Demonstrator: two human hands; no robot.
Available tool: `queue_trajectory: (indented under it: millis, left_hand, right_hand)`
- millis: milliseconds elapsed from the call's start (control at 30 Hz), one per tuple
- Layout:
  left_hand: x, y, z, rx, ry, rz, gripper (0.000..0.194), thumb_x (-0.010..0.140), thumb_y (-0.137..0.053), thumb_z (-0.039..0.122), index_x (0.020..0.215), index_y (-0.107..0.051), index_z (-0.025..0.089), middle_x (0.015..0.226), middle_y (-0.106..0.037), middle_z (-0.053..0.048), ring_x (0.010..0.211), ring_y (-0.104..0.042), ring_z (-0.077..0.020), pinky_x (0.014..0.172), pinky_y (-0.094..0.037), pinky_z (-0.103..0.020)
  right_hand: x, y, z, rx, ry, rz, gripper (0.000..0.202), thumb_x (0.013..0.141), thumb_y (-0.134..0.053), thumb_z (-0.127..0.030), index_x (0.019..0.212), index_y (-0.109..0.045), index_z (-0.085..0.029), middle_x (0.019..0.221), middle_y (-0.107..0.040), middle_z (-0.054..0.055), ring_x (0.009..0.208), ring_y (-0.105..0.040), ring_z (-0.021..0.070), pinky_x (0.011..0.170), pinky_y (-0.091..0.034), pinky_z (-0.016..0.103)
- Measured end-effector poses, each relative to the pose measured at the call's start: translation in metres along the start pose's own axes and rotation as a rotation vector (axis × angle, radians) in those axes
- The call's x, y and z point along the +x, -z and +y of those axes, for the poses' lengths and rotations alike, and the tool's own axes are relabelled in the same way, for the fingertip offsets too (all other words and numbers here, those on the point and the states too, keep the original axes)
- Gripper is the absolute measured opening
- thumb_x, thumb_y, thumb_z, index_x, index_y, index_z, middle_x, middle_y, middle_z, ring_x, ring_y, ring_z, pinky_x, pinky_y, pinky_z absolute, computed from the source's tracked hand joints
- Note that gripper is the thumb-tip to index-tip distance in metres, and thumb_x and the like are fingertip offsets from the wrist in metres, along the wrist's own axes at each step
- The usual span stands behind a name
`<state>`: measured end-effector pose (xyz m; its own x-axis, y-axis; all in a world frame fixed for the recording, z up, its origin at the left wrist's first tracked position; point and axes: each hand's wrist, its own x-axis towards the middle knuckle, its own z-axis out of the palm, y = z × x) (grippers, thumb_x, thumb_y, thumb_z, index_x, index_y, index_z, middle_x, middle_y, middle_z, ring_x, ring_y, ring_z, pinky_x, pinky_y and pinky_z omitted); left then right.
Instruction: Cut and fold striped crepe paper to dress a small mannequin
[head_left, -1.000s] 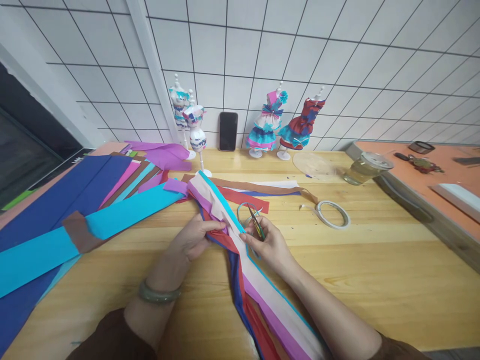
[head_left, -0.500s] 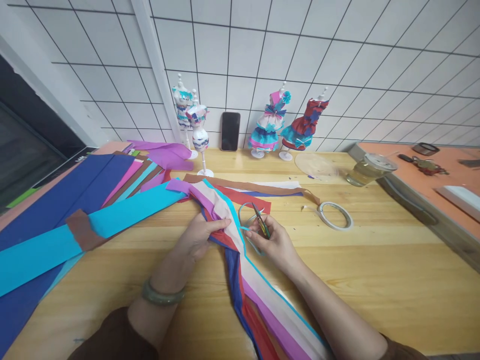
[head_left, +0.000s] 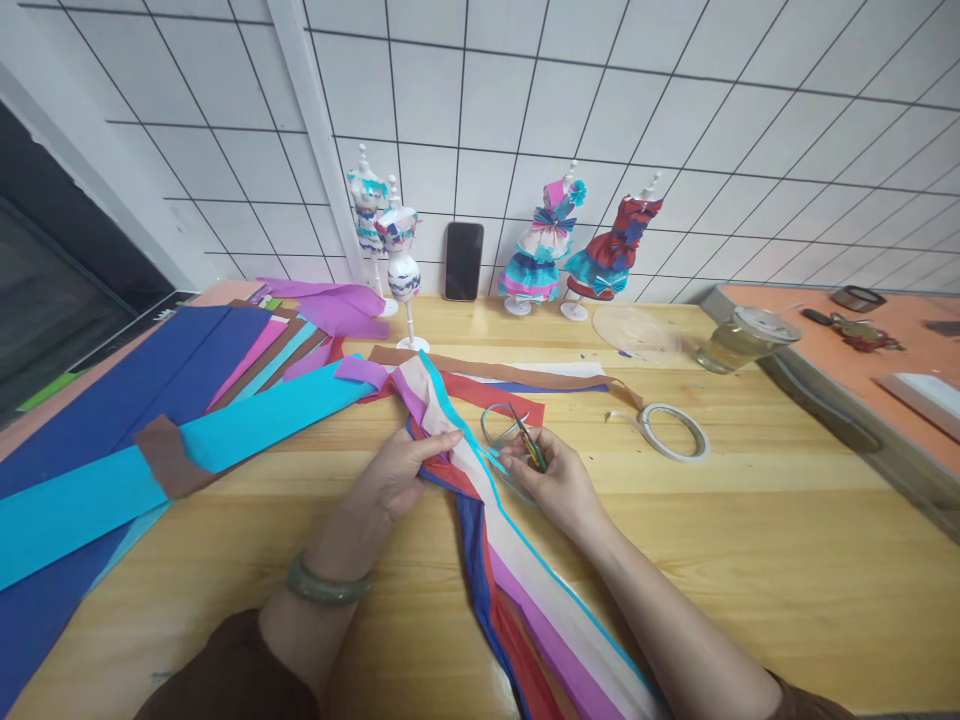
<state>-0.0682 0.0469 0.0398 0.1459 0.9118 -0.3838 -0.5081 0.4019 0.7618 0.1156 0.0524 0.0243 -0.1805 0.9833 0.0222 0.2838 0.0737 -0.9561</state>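
My left hand (head_left: 401, 465) is closed on a bundle of long crepe-like strips, its thumb lying on the white strip (head_left: 469, 462). Red, dark blue and purple strips (head_left: 517, 590) hang from the bundle toward the near table edge. A turquoise edge (head_left: 517, 522) runs along the white one. In my right hand (head_left: 559, 485) is a small pointed tool that looks like scissors (head_left: 534, 448), blades pointing up and away. The right fingertips are also at a narrow turquoise piece (head_left: 493, 458) beside the bundle. A thin pale-blue loop (head_left: 486, 418) shows behind them.
Wide blue and turquoise sheets (head_left: 262, 425) cover the left side. Dressed miniature mannequins (head_left: 536, 265) and a phone (head_left: 463, 262) stand along the tiled wall. A tape roll (head_left: 701, 438) and a lidded cup (head_left: 750, 338) are at the right. Loose strips (head_left: 517, 375) lie behind my hands.
The view has shifted slightly. My right hand has moved a little and the turquoise piece at its fingertips now slants differently. My left hand keeps its hold on the strips.
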Motion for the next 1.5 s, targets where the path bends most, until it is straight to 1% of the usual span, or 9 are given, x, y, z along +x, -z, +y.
queue_trajectory:
  millis: [133,200,300,367,467,800,1133,1367,1500]
  left_hand:
    - [0.000,-0.002,0.002,-0.011,-0.011,0.045,0.018,0.059,-0.072,0.014,0.073,-0.059,0.013,0.070,-0.066,-0.002,0.064,-0.061,-0.0146,0.066,-0.048,-0.028]
    - [0.000,-0.002,0.002,-0.012,-0.033,0.057,0.018,0.059,-0.072,0.014,0.072,-0.060,0.013,0.069,-0.066,-0.002,0.063,-0.061,-0.0144,0.065,-0.048,-0.027]
    - [0.000,-0.001,0.001,-0.006,-0.059,0.047,0.018,0.059,-0.071,0.016,0.073,-0.060,0.013,0.069,-0.066,-0.003,0.064,-0.061,-0.0148,0.065,-0.048,-0.028]
    - [0.000,-0.001,0.002,-0.005,-0.063,0.043,0.018,0.060,-0.071,0.018,0.074,-0.060,0.013,0.070,-0.066,-0.003,0.064,-0.060,-0.0149,0.065,-0.047,-0.028]
    - [-0.001,-0.001,0.003,-0.015,-0.064,0.056,0.018,0.059,-0.072,0.019,0.072,-0.061,0.013,0.070,-0.066,-0.003,0.064,-0.060,-0.0149,0.065,-0.047,-0.028]
    - [-0.002,-0.002,0.006,-0.040,-0.072,0.038,0.015,0.062,-0.069,0.016,0.074,-0.060,0.013,0.071,-0.065,-0.002,0.066,-0.059,-0.0133,0.067,-0.045,-0.027]
    - [-0.002,-0.001,0.004,-0.044,-0.066,0.003,0.017,0.061,-0.070,0.019,0.074,-0.061,0.013,0.074,-0.067,-0.004,0.068,-0.061,-0.0160,0.069,-0.047,-0.029]
    - [-0.002,-0.001,0.004,-0.044,-0.072,0.015,0.014,0.062,-0.070,0.019,0.069,-0.060,0.012,0.069,-0.066,-0.003,0.063,-0.060,-0.0145,0.063,-0.046,-0.026]
    - [-0.002,-0.002,0.004,-0.063,-0.082,-0.002,0.014,0.063,-0.070,0.017,0.073,-0.060,0.012,0.070,-0.066,-0.003,0.064,-0.060,-0.0141,0.064,-0.047,-0.027]
  right_hand:
    - [-0.005,0.001,-0.008,-0.022,0.068,0.094,0.016,0.076,-0.057,-0.032,0.084,-0.054,-0.018,0.083,-0.060,0.003,0.072,-0.053,0.0144,0.065,-0.040,0.025]
    - [-0.010,0.000,-0.014,-0.033,0.121,0.075,0.014,0.078,-0.055,-0.032,0.081,-0.053,-0.019,0.077,-0.057,0.001,0.069,-0.050,0.0133,0.063,-0.039,0.023]
    - [-0.017,0.000,-0.020,-0.037,0.147,-0.099,0.018,0.081,-0.051,-0.037,0.079,-0.052,-0.019,0.072,-0.053,0.000,0.067,-0.047,0.0129,0.062,-0.037,0.023]
    - [-0.019,0.001,-0.023,-0.051,0.105,-0.234,0.024,0.084,-0.045,-0.041,0.081,-0.053,-0.018,0.070,-0.051,0.000,0.065,-0.046,0.0127,0.059,-0.036,0.023]
    - [-0.020,0.001,-0.023,-0.100,0.022,-0.326,0.033,0.088,-0.035,-0.045,0.078,-0.053,-0.019,0.065,-0.047,-0.001,0.059,-0.042,0.0123,0.054,-0.032,0.023]
    - [-0.016,0.001,-0.020,-0.148,-0.057,-0.293,0.039,0.087,-0.031,-0.050,0.066,-0.042,-0.019,0.059,-0.036,-0.003,0.055,-0.034,0.0112,0.051,-0.029,0.023]
    - [-0.016,0.001,-0.025,-0.013,-0.113,-0.268,0.041,0.085,-0.032,-0.054,0.062,-0.037,-0.020,0.053,-0.032,-0.005,0.048,-0.028,0.0100,0.046,-0.025,0.024]
    - [-0.015,0.005,-0.024,-0.004,-0.140,-0.304,0.042,0.083,-0.035,-0.056,0.064,-0.041,-0.019,0.051,-0.031,-0.006,0.045,-0.027,0.0091,0.043,-0.022,0.023]
    - [-0.014,0.005,-0.022,-0.027,-0.147,-0.328,0.043,0.081,-0.036,-0.058,0.065,-0.044,-0.019,0.050,-0.032,-0.006,0.044,-0.027,0.0089,0.042,-0.022,0.023]
